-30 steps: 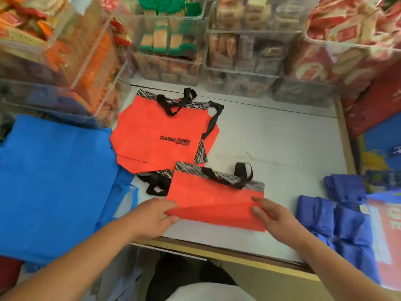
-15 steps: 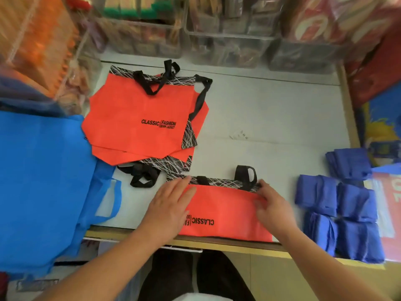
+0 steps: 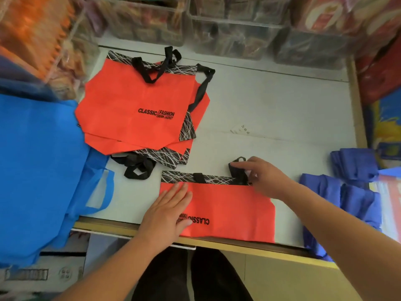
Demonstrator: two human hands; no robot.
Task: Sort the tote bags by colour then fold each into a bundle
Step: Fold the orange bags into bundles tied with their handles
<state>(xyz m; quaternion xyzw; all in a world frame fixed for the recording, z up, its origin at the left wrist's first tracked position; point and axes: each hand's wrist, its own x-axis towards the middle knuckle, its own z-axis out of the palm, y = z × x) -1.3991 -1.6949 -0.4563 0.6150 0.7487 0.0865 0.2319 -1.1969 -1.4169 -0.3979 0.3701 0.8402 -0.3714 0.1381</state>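
Observation:
A red tote bag, folded in half, lies at the table's front edge with its black patterned band facing away from me. My left hand presses flat on its left part with straight fingers. My right hand pinches the bag's black handle at the top right corner. A stack of unfolded red tote bags lies further back on the left. Folded dark blue bundles sit at the right. Bright blue bags are piled on the left.
The white table has a yellow front edge. Clear plastic bins of packaged goods line the back. More packaged goods stand at the far left, and red and blue items at the right.
The red bag was folded over and laid flat at the front edge. My left hand went from gripping its corner to pressing on it. My right hand moved up to the black handle.

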